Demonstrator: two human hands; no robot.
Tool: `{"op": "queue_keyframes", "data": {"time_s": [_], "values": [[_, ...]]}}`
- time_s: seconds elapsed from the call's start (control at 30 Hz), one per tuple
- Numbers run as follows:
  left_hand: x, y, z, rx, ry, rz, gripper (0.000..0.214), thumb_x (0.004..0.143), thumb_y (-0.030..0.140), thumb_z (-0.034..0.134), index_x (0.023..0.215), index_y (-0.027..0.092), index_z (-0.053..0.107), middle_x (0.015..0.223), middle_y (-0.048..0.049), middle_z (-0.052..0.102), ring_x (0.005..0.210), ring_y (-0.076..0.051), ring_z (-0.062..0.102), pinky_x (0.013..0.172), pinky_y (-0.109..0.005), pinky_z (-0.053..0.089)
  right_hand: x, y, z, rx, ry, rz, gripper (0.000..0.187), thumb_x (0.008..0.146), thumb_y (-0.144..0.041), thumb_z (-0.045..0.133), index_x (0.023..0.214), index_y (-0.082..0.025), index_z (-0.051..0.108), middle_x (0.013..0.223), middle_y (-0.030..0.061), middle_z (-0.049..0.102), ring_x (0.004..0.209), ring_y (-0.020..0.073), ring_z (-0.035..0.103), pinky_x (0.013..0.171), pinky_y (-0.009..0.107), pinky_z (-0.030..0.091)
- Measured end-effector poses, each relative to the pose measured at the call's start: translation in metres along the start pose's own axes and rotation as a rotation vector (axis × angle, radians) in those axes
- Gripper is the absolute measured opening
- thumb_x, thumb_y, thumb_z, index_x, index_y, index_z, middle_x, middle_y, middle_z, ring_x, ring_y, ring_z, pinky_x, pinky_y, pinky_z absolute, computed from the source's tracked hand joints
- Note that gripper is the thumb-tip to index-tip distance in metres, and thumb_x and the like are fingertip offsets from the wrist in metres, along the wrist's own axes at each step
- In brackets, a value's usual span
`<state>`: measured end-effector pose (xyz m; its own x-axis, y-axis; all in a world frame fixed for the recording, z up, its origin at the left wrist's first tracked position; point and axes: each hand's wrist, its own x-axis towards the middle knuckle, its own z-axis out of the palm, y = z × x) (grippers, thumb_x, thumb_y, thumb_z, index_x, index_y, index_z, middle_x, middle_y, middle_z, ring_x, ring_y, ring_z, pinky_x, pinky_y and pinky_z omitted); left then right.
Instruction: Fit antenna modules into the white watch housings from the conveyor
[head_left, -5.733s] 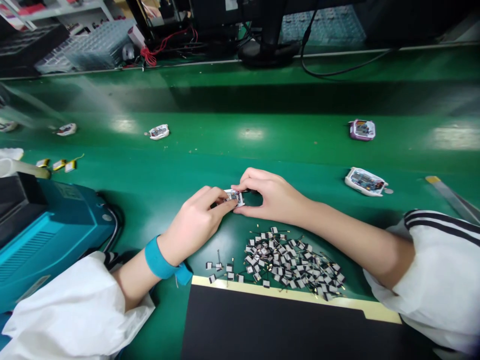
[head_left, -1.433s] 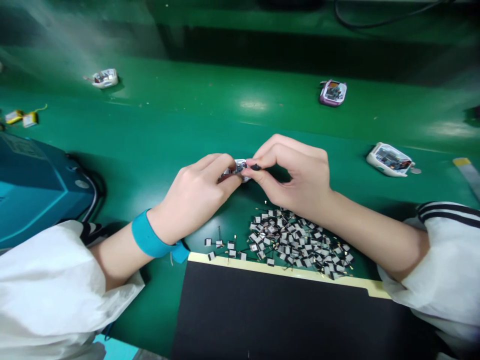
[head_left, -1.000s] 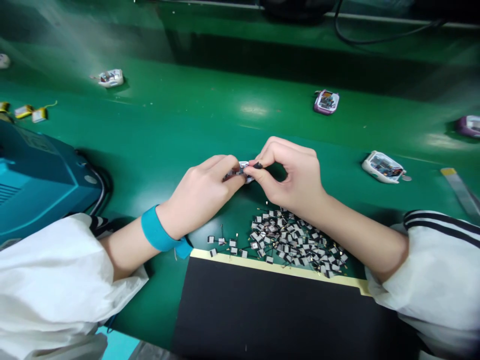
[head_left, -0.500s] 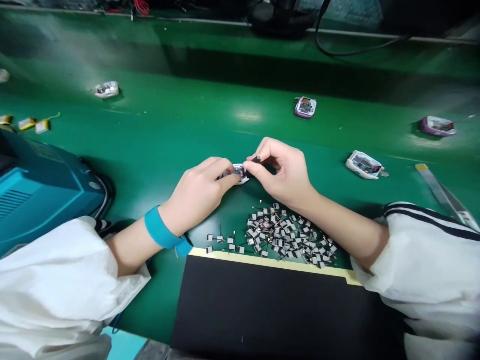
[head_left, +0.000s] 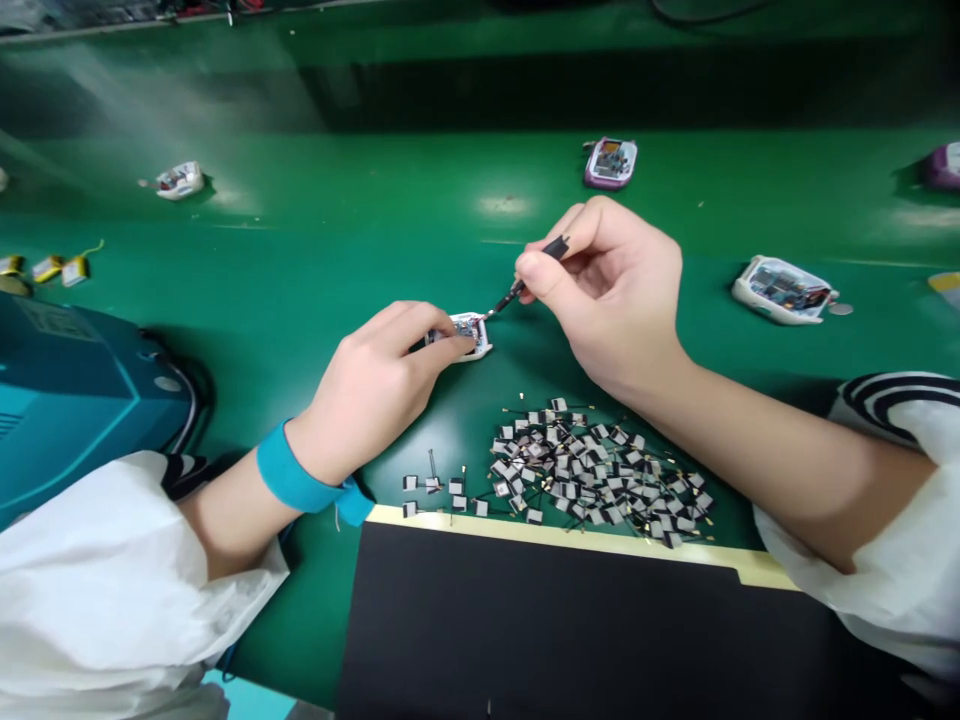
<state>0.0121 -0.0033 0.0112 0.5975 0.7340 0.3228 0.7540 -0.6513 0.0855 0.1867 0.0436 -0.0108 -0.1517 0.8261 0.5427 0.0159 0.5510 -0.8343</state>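
Observation:
My left hand [head_left: 375, 380] rests on the green belt with its fingers closed on a small white device shell with a circuit board [head_left: 466, 333]. My right hand [head_left: 611, 290] is raised to the right of it and pinches a thin black tool [head_left: 529, 277] whose tip points down at the device's right edge. A blue wrist strap [head_left: 289, 475] circles my left wrist. A pile of several small grey square parts with thin leads [head_left: 592, 475] lies just in front of the hands.
A black mat with a cream edge [head_left: 570, 620] lies nearest me. A teal machine [head_left: 75, 390] stands at the left. Other open devices lie on the belt: white [head_left: 784, 290], purple [head_left: 611, 162], white far left [head_left: 178, 180]. Small yellow parts [head_left: 52, 268] sit at the left edge.
My right hand has lifted up and away to the right from the device, so the black tool now shows at a slant. My left hand still holds the device.

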Motion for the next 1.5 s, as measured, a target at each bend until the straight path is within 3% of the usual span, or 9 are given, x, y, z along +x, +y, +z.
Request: {"op": "queue_keyframes", "data": {"time_s": [0.3,0.53,0.77,1.03,1.2,1.5], "values": [[0.0,0.002,-0.002,0.056,-0.016,-0.009,0.026,0.087,0.025,0.036,0.091,0.021,0.062,0.087,-0.0029,0.06,0.085,-0.016,0.056,0.07,-0.028,0.047,-0.001,-0.006,0.004,0.009,0.025,0.003,0.03,0.07,-0.035,0.06,0.058,-0.017,0.039,0.063,-0.0063,0.047,0.067,0.0074,0.056,0.055,0.021,0.047],[0.0,0.006,-0.003,0.096,-0.029,-0.006,0.025,0.087,0.025,0.037,0.094,0.022,0.061,0.085,-0.0032,0.06,0.082,-0.017,0.057,0.067,-0.029,0.048,-0.002,-0.009,0.006,0.036,0.029,0.028,0.028,0.071,-0.022,0.061,0.058,-0.017,0.037,0.061,-0.0057,0.041,0.062,0.0055,0.052,0.053,0.019,0.047],[-0.001,0.004,-0.001,0.064,-0.002,-0.008,0.022,0.087,0.024,0.038,0.093,0.023,0.059,0.083,-0.0012,0.058,0.08,-0.016,0.057,0.066,-0.028,0.047,-0.003,-0.01,0.004,0.015,0.003,0.027,0.029,0.072,-0.025,0.061,0.058,-0.018,0.037,0.062,-0.0049,0.041,0.066,0.0076,0.054,0.053,0.02,0.047],[0.001,0.007,-0.004,0.02,-0.041,-0.071,0.029,0.089,0.029,0.031,0.089,0.023,0.059,0.081,-0.0019,0.058,0.078,-0.017,0.056,0.064,-0.029,0.045,-0.007,-0.01,0.002,-0.149,-0.096,-0.018,0.028,0.073,-0.04,0.057,0.062,-0.019,0.043,0.067,-0.0038,0.05,0.07,0.0102,0.055,0.062,0.026,0.05],[0.002,0.006,-0.003,0.056,-0.037,-0.047,0.03,0.089,0.029,0.031,0.089,0.022,0.06,0.081,-0.0023,0.058,0.077,-0.016,0.054,0.062,-0.028,0.044,-0.006,-0.009,0.002,-0.269,-0.196,-0.095,0.029,0.071,-0.041,0.059,0.059,-0.02,0.043,0.065,-0.0016,0.053,0.063,0.0117,0.054,0.055,0.027,0.048],[0.001,0.004,-0.001,0.005,-0.053,-0.085,0.03,0.087,0.027,0.032,0.081,0.018,0.061,0.079,-0.002,0.056,0.078,-0.016,0.054,0.062,-0.026,0.042,-0.009,-0.011,0.005,-0.4,-0.282,-0.189,0.022,0.078,-0.033,0.052,0.061,-0.021,0.045,0.066,-0.0009,0.053,0.065,0.013,0.051,0.059,0.029,0.044]]}}
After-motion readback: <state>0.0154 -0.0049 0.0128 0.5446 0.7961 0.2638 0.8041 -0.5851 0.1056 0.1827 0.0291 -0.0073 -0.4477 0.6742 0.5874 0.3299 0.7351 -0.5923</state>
